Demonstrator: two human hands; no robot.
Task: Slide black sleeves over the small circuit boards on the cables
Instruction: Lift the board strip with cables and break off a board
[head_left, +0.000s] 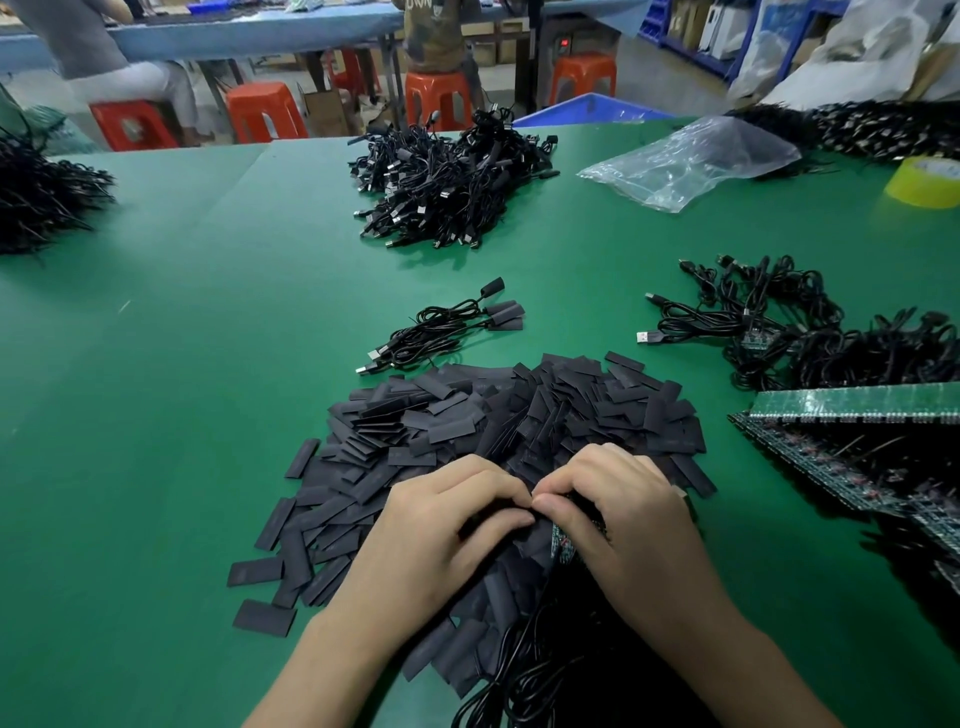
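Observation:
A big heap of flat black sleeves (519, 415) covers the green table in front of me. Over its near edge, my left hand (447, 525) pinches one black sleeve (535, 535). My right hand (613, 509) grips a small circuit board (562, 546), whose end shows below my thumb. The board's black cable (524, 654) runs down toward me. Both thumbs meet above the sleeve, and my fingers hide most of it. A few sleeved cables (447, 327) lie behind the heap.
A large bundle of cables (447, 176) sits at the back centre, and bare-board cables (779, 322) lie at the right. Green circuit board panels (852, 410) lie at the right edge. A plastic bag (691, 156) and yellow tape roll (924, 182) sit far right. People sit behind.

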